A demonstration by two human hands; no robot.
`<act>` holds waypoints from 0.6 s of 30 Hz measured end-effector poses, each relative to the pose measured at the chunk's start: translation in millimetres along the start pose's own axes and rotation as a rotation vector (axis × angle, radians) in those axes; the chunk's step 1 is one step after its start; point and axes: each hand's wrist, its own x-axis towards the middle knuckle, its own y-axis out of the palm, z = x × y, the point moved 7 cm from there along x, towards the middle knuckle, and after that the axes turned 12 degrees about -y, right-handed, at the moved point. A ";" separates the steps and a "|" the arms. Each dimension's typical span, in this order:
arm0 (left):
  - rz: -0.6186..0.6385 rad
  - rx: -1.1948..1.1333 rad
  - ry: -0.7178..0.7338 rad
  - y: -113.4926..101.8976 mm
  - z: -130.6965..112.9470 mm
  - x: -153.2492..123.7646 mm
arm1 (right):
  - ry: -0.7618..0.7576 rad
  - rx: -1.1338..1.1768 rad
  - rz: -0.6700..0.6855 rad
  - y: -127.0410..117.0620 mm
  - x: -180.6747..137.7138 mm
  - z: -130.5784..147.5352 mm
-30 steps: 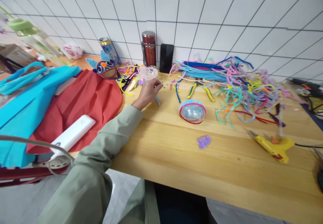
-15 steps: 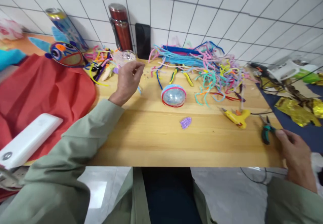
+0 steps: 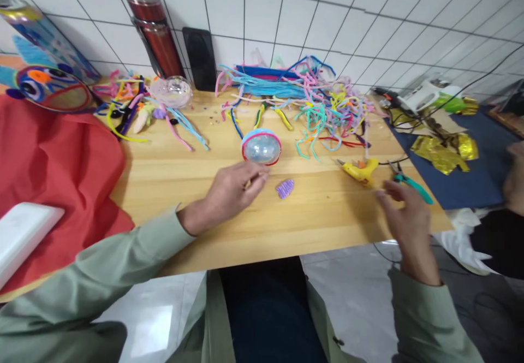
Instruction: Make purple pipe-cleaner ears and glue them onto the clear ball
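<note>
My left hand point(image 3: 231, 192) is pinched closed just in front of a clear plastic dome point(image 3: 262, 149) edged with red and light blue pipe cleaner. Whatever the fingertips may hold is too small to make out. A small purple ribbed piece point(image 3: 285, 189) lies on the wood to the right of that hand. My right hand point(image 3: 407, 215) hovers over the right side of the table, thumb and fingers apart, holding nothing visible. Just beyond it are a yellow glue gun point(image 3: 360, 172) and teal-handled pliers point(image 3: 413, 184), both lying on the tabletop.
Pipe cleaners point(image 3: 270, 85) are heaped at the back, with yellow-handled pliers point(image 3: 282, 117) before them. A red flask point(image 3: 153, 35), a phone point(image 3: 199, 60) and a clear cup-like piece point(image 3: 172, 91) stand by the wall. Red cloth point(image 3: 73, 161) covers the left. Another person's hand point(image 3: 516, 180) shows far right.
My left hand has come from the back left to the dome. My right hand has moved left, away from the table's right edge. The teal pliers lie turned, apart from it. The view has shifted right.
</note>
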 end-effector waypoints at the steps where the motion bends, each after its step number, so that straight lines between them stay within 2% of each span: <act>1: 0.087 0.049 0.009 16.7 -4.8 -5.4 | -0.084 0.109 0.090 13.3 -5.4 30.2; 4: 0.318 0.252 -0.065 63.7 -7.1 -15.1 | -0.265 0.289 0.308 52.3 -14.1 109.1; 7: 0.431 0.376 -0.148 89.9 -3.9 -16.0 | -0.351 0.246 0.389 80.7 -8.0 153.7; 12: 0.445 0.368 -0.174 97.9 -1.9 -13.4 | -0.381 0.283 0.435 105.0 -0.7 175.3; 15: 0.417 0.321 -0.201 95.9 1.9 -15.1 | -0.355 0.454 0.467 109.8 -3.6 179.1; 18: 0.392 0.164 -0.213 93.6 4.2 -15.6 | -0.233 0.676 0.495 112.5 -4.8 179.2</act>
